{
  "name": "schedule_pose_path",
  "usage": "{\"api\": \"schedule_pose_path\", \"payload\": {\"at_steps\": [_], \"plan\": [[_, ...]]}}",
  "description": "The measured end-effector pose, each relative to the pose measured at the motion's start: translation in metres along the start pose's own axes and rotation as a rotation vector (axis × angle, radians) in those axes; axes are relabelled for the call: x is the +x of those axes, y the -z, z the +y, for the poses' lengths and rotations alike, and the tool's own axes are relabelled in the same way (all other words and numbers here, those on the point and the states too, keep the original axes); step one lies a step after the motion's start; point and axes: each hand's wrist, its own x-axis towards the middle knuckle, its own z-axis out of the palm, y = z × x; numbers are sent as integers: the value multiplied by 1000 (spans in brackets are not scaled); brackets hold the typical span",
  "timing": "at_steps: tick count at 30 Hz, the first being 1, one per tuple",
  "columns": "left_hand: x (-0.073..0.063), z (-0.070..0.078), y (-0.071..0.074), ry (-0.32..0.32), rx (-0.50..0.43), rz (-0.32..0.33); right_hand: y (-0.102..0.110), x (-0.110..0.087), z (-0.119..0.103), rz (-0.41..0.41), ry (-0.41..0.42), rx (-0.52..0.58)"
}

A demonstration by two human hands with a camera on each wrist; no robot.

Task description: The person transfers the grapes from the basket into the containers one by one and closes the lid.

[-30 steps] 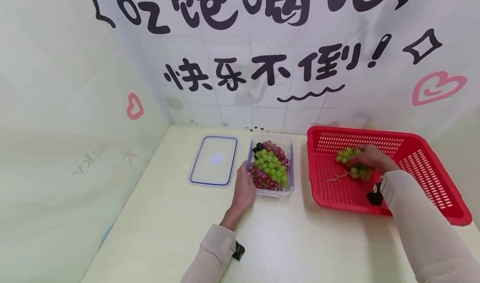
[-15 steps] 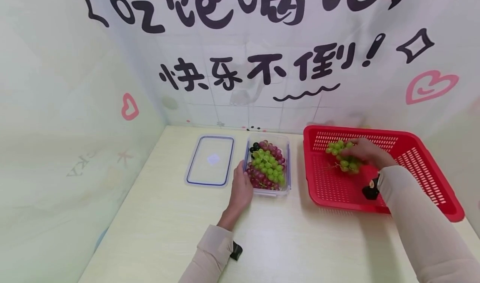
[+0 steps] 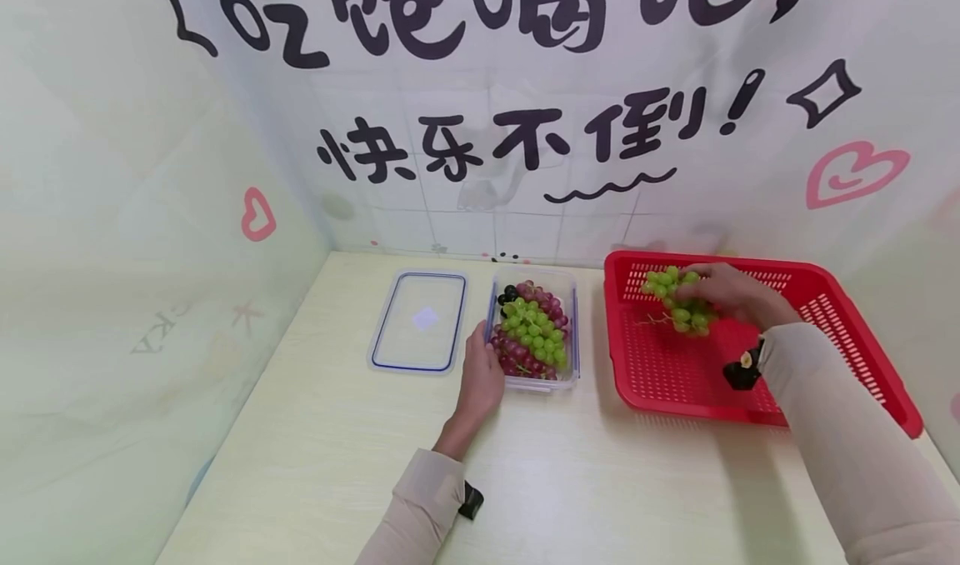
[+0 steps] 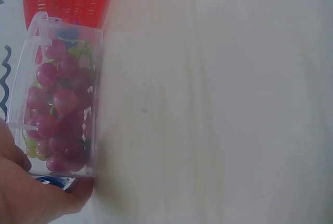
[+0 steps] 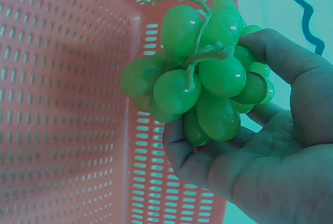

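My right hand (image 3: 731, 290) holds a bunch of green grapes (image 3: 678, 302) above the floor of the red basket (image 3: 622, 365). In the right wrist view, the fingers and thumb curl round the green grape bunch (image 5: 200, 78), its stem uppermost. My left hand (image 3: 482, 377) holds the left side of a clear plastic food container (image 3: 558, 384). Red grapes (image 3: 517, 357), green grapes (image 3: 536, 332) and a few black grapes (image 3: 508, 296) lie inside. The left wrist view shows the left hand's digits (image 4: 41, 198) against the container's wall, partly cut off by the frame.
A clear lid (image 3: 416, 322) with a blue seal lies flat on the pale table (image 3: 337, 432), left of the container. Behind the table stands a wall covering (image 3: 420, 232) with dark lettering. The basket's raised rim (image 3: 712, 419) surrounds the right hand's workspace.
My right hand has lifted the green grape bunch and moved it slightly left and toward the back of the basket. The left hand stays at the container; the head view has shifted slightly.
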Motion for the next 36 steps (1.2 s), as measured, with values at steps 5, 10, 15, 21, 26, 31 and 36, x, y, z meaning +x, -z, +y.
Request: {"api": "schedule_pose_path", "payload": {"at_steps": [5, 10, 15, 21, 26, 31, 36], "plan": [[0, 0, -1, 11, -4, -7, -1, 1, -5, -8, -22, 15], [1, 2, 0, 14, 6, -3, -1, 3, -12, -15, -18, 45], [3, 1, 0, 9, 19, -2, -1, 3, -18, -33, 18, 86], [4, 2, 0, 5, 14, -8, 0, 3, -24, -54, 32, 114], [5, 1, 1, -6, 22, -6, 1, 2, -30, -72, 26, 158], [5, 1, 1, 2, 27, -6, 1, 0, -34, -90, 29, 195], [6, 1, 2, 11, 21, -9, 1, -2, -38, -101, 32, 236]]}}
